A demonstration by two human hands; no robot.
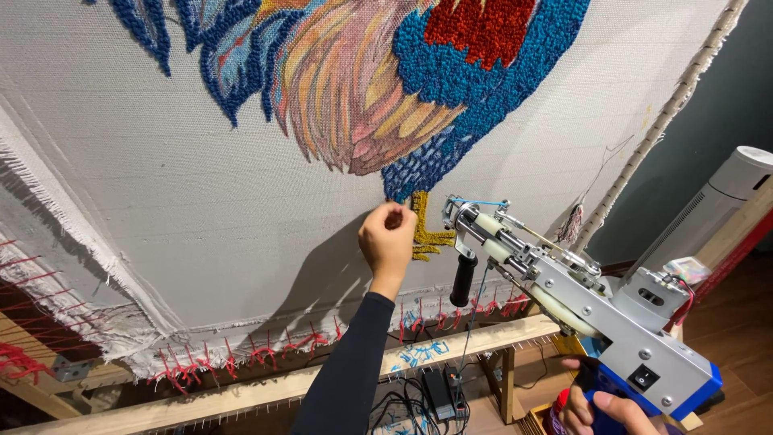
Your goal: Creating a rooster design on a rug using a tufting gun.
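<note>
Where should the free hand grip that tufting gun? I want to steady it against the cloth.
On the black front handle, which hangs below the nose of the tufting gun. Come from beneath and wrap it: it is upright, round and bare. The right hand holds the rear grip; the left hand is at the cloth.

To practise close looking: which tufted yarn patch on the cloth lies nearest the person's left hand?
The yellow foot patch, just right of the left hand. The blue patch and red patch lie higher up the cloth.

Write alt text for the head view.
A left hand pinches at stretched cloth beside a tufted rooster, near its yellow foot. The right hand holds a tufting gun by its blue grip, tip near the foot.
</note>
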